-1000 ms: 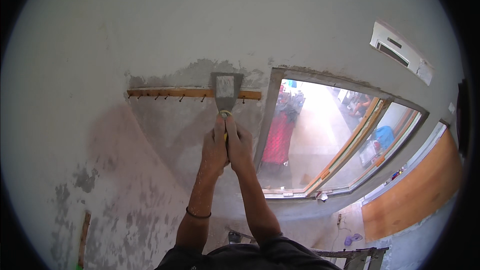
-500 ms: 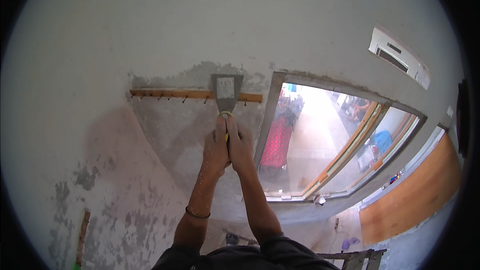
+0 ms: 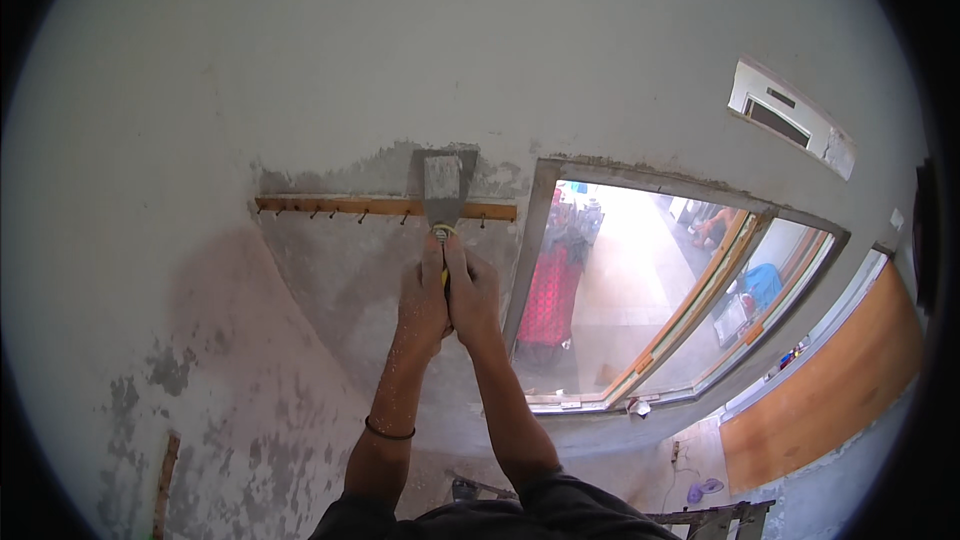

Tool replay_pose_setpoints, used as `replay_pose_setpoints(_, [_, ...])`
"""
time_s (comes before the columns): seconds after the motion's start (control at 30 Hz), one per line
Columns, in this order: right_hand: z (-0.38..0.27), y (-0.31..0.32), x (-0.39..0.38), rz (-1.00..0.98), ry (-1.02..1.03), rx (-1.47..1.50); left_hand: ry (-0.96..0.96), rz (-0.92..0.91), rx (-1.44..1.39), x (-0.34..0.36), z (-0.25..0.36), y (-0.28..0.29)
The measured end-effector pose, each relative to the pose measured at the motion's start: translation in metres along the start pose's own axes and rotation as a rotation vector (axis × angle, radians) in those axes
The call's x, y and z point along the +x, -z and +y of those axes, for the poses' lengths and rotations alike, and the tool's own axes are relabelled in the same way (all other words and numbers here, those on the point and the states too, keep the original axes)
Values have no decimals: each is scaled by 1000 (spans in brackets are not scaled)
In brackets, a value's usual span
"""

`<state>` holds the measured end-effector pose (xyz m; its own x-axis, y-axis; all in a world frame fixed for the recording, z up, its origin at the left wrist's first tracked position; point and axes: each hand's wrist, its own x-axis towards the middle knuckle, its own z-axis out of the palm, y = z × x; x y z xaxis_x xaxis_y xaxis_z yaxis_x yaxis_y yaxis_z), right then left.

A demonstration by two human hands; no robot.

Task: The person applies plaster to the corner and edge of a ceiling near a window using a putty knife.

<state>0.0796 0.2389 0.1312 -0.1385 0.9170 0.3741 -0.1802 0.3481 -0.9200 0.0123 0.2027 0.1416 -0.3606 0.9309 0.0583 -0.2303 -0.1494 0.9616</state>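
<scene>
Both of my hands are wrapped round the handle of a wide putty knife (image 3: 443, 202), held out in front with its blade pointing up. My left hand (image 3: 424, 295) and my right hand (image 3: 470, 290) press together, thumbs side by side along the grip. Whitish residue coats the middle of the blade. Its edge lies over a grey patch of bared wall (image 3: 375, 172), where paint is gone. Behind the lower blade runs a wooden peg rail (image 3: 335, 207) with several hooks. Most of the handle is hidden by my fingers.
To the right, a framed window (image 3: 640, 290) looks onto a bright area with a red covered item and a seated person (image 3: 712, 228). An orange-brown panel (image 3: 830, 370) stands farther right. Below are a dark slatted frame (image 3: 715, 518) and a purple object (image 3: 705, 489) on the floor.
The peg rail and window top sit slightly lower in the picture. Relative to the rail, the putty knife has moved a little up the wall, still in both hands.
</scene>
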Motion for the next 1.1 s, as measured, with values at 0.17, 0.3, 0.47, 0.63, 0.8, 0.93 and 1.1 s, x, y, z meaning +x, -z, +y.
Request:
replay_pose_setpoints(0.17, [-6, 5, -7, 48, -31, 17, -28, 68, 93, 2, -10, -4])
replay_pose_setpoints(0.3, [6, 1, -8, 86, -26, 31, -25, 41, 95, -2, -10, -4])
replay_pose_setpoints(0.47, [2, 2, -12, 87, -48, 71, 14, 17, 157, -5, -5, -2])
replay_pose_setpoints(0.63, [6, 5, -12, 121, -24, 21, -72, 4, 162, -5, -12, -6])
replay_pose_setpoints(0.8, [1, 1, -3, 91, -31, 59, -110, -15, 165, 5, -8, -2])
replay_pose_setpoints(0.93, [5, 6, -10, 107, -7, 57, -66, 3, 156, -5, -13, -7])
replay_pose_setpoints(1.1, [4, 1, -3, 111, -11, 47, -76, 19, 172, 3, -4, -5])
